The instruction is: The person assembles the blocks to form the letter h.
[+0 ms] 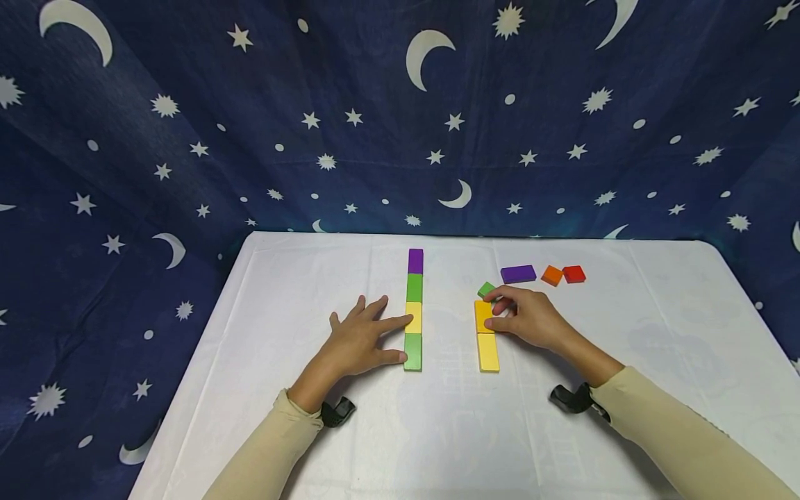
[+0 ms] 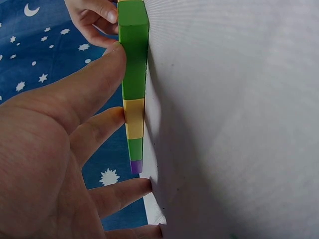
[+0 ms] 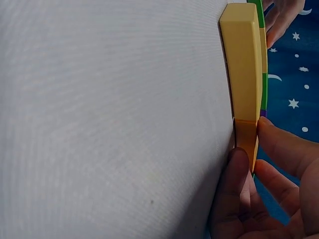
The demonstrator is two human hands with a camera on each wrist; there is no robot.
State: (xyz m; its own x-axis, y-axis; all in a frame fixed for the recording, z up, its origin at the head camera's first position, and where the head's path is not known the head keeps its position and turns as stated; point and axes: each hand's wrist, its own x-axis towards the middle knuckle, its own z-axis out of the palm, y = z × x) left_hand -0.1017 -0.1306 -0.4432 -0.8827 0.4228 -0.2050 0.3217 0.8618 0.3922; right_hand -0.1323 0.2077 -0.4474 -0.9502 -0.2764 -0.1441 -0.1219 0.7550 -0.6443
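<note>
A straight row of blocks lies flat on the table: a purple block (image 1: 415, 261), a green block (image 1: 414, 287), a yellow block (image 1: 412, 317) and another green block (image 1: 413, 353) nearest me. My left hand (image 1: 356, 347) is spread beside this row, its index fingertip touching the yellow block and its thumb the near green one. To the right, my right hand (image 1: 534, 318) pinches an amber block (image 1: 482, 316) between thumb and fingers. That block stands end to end with a pale yellow block (image 1: 488, 353). Just beyond the right fingertips sits a small green block (image 1: 485, 289), partly covered.
At the back right of the white table (image 1: 300, 444) lie a long purple block (image 1: 518, 274), an orange block (image 1: 553, 276) and a red block (image 1: 574, 274). Behind the table hangs a dark blue cloth (image 1: 375, 167) with moons and stars.
</note>
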